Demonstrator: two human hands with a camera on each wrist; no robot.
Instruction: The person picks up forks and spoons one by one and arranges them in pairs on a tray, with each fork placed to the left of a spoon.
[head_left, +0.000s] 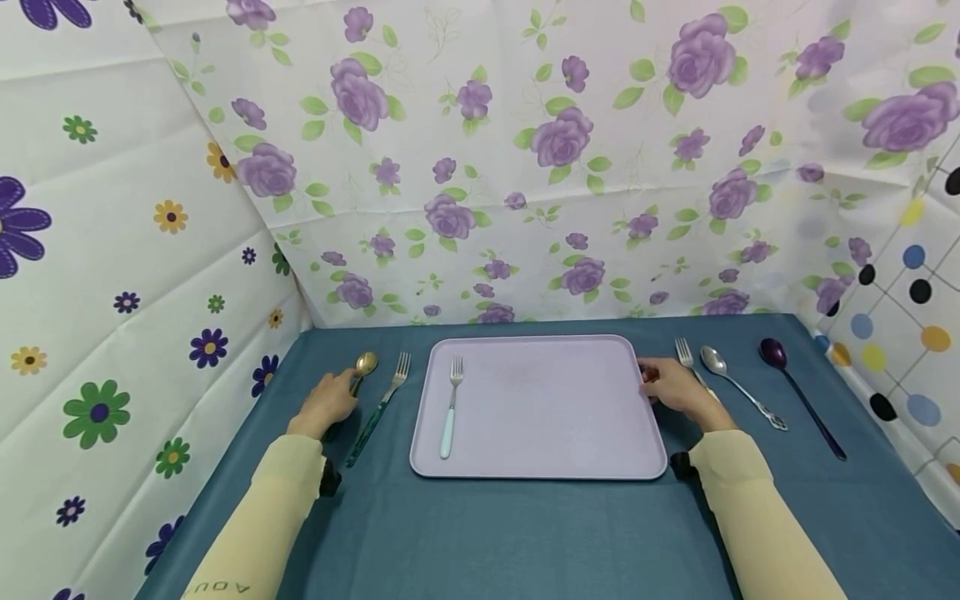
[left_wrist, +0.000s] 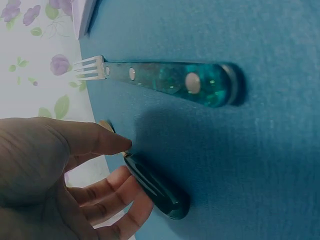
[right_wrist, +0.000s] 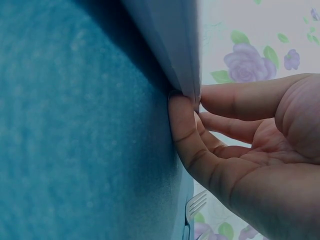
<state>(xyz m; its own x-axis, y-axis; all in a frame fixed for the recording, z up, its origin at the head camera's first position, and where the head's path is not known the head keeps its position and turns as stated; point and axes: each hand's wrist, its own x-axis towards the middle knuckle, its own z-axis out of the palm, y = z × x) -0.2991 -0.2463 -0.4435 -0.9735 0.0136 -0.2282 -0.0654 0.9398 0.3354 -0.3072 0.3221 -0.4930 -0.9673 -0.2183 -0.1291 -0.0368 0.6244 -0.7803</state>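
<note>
Both hands are occupied: my left hand (head_left: pixel 327 402) pinches a gold spoon (left_wrist: pixel 156 186) near the top of its dark green handle, my right hand (head_left: pixel 678 387) grips the right edge of the lavender tray (head_left: pixel 555 408) between thumb and fingers. My arms, in pale yellow sleeves (head_left: pixel 258 508), reach forward. The tray sits between my hands on the blue surface (head_left: pixel 465 533), carrying a pale-handled fork (head_left: pixel 452 408); a green-handled fork (head_left: pixel 382 408) lies beside the spoon.

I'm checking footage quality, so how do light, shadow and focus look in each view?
Head view: bright, fairly even light, soft shadows beside the sleeves; left wrist: dimmer, a soft shadow on the blue cloth, a glint on the dark green spoon handle; right wrist: also dim, dark shadow along the tray, cloth blurred, fingers sharper.
</note>
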